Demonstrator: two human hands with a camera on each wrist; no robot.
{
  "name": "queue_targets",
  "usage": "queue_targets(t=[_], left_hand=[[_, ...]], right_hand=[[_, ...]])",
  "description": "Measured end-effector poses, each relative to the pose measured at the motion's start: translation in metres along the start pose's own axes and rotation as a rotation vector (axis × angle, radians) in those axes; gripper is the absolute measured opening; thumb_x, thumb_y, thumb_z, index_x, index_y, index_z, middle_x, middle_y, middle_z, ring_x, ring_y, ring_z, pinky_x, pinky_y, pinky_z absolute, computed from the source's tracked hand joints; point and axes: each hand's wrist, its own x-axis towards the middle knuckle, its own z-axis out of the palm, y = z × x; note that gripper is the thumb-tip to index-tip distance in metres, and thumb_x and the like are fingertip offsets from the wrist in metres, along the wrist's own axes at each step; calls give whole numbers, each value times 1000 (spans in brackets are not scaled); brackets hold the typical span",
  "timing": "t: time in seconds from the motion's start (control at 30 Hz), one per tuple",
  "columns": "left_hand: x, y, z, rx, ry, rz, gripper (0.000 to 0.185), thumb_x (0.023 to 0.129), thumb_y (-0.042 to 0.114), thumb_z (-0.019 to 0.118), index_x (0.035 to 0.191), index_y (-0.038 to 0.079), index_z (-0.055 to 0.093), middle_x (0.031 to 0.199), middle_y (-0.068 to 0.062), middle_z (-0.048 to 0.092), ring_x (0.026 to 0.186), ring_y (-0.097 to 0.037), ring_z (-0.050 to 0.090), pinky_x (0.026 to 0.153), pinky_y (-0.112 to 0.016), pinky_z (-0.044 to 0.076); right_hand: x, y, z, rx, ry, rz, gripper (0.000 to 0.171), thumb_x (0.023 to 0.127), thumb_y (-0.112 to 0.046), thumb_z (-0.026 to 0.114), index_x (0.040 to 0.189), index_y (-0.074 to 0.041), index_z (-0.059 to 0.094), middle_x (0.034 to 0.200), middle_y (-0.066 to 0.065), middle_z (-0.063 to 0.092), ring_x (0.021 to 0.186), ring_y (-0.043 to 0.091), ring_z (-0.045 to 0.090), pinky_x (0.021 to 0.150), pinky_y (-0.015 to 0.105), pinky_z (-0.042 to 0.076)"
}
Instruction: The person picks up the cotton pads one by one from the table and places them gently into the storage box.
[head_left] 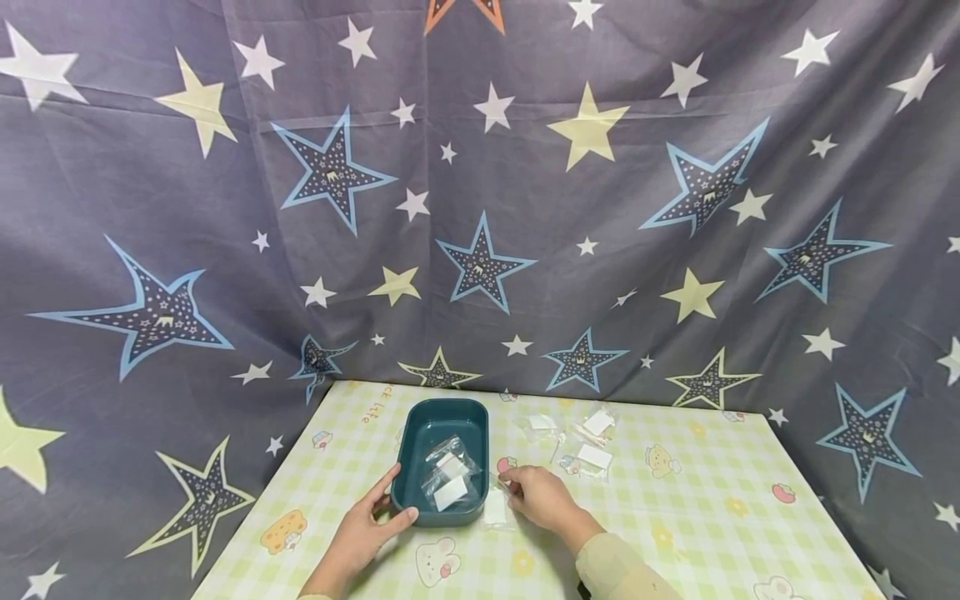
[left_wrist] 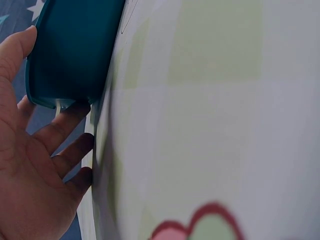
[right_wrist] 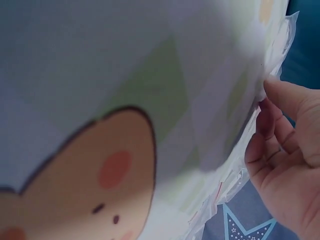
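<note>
Left hand [head_left: 372, 523] rested against the near-left corner of the teal tray [head_left: 422, 423], thumb along the front wall and fingers straight, steadying rather than clasping it; the tray held two clear bags [head_left: 448, 477]. Right hand [head_left: 542, 497] pinched the top edge of a small clear bag [head_left: 496, 506] lying flat on the checked tablecloth [head_left: 675, 533] just right of the tray. The bag looked very light, limp and slick, so an edge or corner pinch seemed the best hold; more bags [head_left: 592, 442] lay behind.
</note>
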Motion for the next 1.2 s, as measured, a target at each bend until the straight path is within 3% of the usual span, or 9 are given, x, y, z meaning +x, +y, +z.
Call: queue_targets(t=[0.2, 0.77, 1.2], left_hand=[[-1, 2, 0, 0, 3, -1, 85, 92, 50, 83, 165, 35, 42, 155, -28, 57, 140, -45, 61, 113, -63, 51], [0, 1, 0, -8, -2, -3, 86, 92, 49, 83, 166, 34, 41, 156, -28, 56, 141, -46, 60, 114, -64, 51], [1, -3, 0, -7, -6, -14, 86, 91, 51, 83, 165, 37, 42, 158, -28, 54, 142, -47, 59, 114, -63, 51]], right_hand=[[0, 2, 1, -30, 39, 11, 30, 84, -1, 83, 113, -10, 81, 87, 2, 81, 81, 13, 76, 72, 31, 61], [-7, 11, -6, -35, 38, 60, 30, 87, -1, 80, 115, -10, 80, 91, 3, 83, 83, 18, 78, 71, 34, 63], [-18, 23, -27, -5, 99, 78, 27, 92, 2, 75, 117, -7, 79, 91, 1, 81, 82, 16, 76, 74, 33, 63]])
